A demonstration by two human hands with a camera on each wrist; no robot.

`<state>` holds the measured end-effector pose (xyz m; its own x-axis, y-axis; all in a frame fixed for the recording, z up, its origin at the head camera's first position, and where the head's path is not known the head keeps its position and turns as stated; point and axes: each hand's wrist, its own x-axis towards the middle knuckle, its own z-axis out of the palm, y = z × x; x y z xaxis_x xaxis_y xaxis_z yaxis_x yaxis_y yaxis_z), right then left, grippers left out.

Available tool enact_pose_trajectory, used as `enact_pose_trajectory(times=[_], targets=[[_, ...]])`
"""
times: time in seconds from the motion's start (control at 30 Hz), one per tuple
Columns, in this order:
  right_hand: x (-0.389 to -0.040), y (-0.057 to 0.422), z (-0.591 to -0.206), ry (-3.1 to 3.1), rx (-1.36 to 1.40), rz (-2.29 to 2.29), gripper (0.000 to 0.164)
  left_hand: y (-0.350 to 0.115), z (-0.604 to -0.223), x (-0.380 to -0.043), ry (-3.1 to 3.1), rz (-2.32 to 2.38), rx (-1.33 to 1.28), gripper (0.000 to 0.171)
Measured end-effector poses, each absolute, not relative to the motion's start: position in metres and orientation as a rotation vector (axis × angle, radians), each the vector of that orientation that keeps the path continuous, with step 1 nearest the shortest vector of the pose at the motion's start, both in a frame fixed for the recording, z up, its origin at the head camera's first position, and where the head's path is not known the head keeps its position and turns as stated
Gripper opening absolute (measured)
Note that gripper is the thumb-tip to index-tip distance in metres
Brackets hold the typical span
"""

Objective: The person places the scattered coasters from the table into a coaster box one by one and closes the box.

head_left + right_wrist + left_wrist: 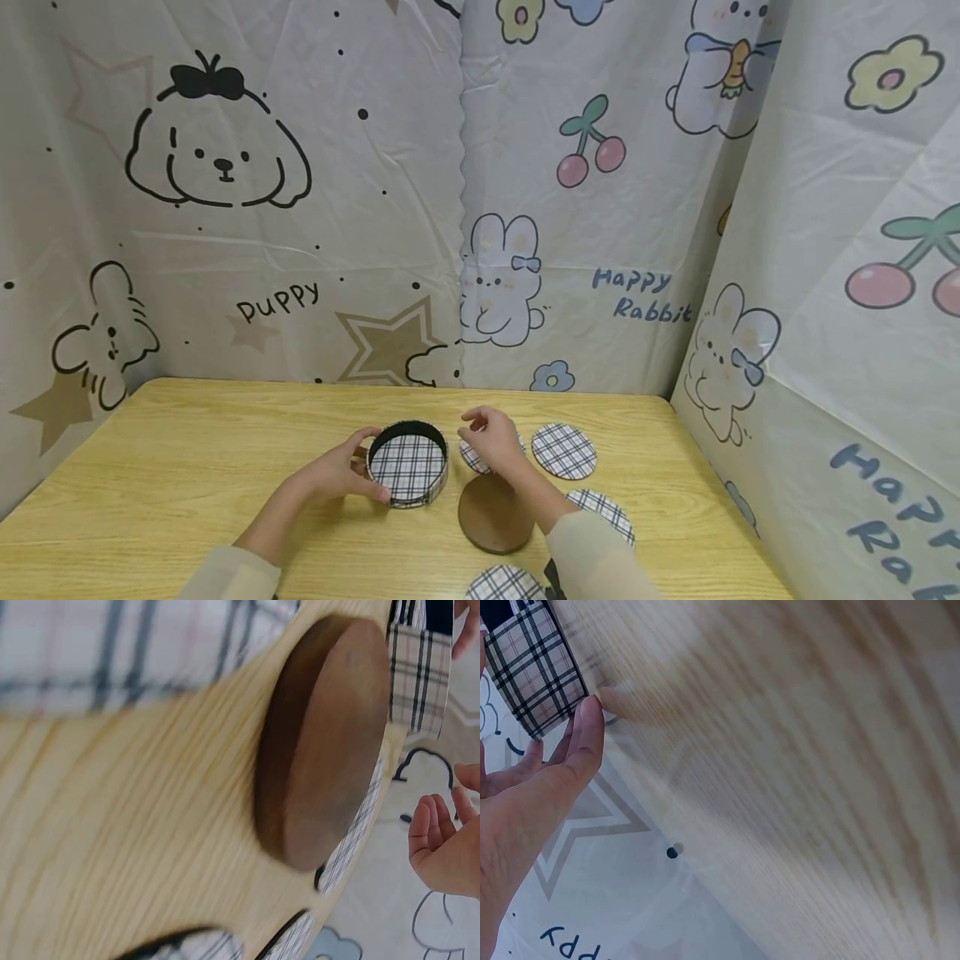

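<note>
A round plaid coaster holder [417,430] with a black inner wall stands on the table, a plaid disc face showing inside it. My left hand [337,472] grips its left side, thumb at the front and fingers behind. In the left wrist view those fingers touch the holder's plaid wall [536,671]. To the right, my right hand [491,437] hovers with loosely bent fingers and nothing between them. Beneath it, a plaid coaster [474,458] is partly hidden. Nearer me lies a thick brown disc [495,517], seen edge-on in the right wrist view.
More round plaid coasters lie on the wooden table [187,467]: one at the back right [564,451], one partly under the right sleeve [603,510], one at the front [504,585]. A printed cloth [390,208] hangs behind and along the sides.
</note>
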<state>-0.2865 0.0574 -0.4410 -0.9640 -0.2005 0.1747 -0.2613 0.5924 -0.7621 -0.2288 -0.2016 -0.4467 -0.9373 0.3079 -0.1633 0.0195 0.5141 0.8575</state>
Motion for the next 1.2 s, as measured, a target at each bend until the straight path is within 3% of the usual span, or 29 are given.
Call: enact_pose_trajectory(times=[1.2], targets=[[-0.295, 0.201, -0.447, -2.745, -0.204, 1.298, 0.033, -0.202, -0.447, -0.229, 2.446, 1.408, 0.314, 0.101]])
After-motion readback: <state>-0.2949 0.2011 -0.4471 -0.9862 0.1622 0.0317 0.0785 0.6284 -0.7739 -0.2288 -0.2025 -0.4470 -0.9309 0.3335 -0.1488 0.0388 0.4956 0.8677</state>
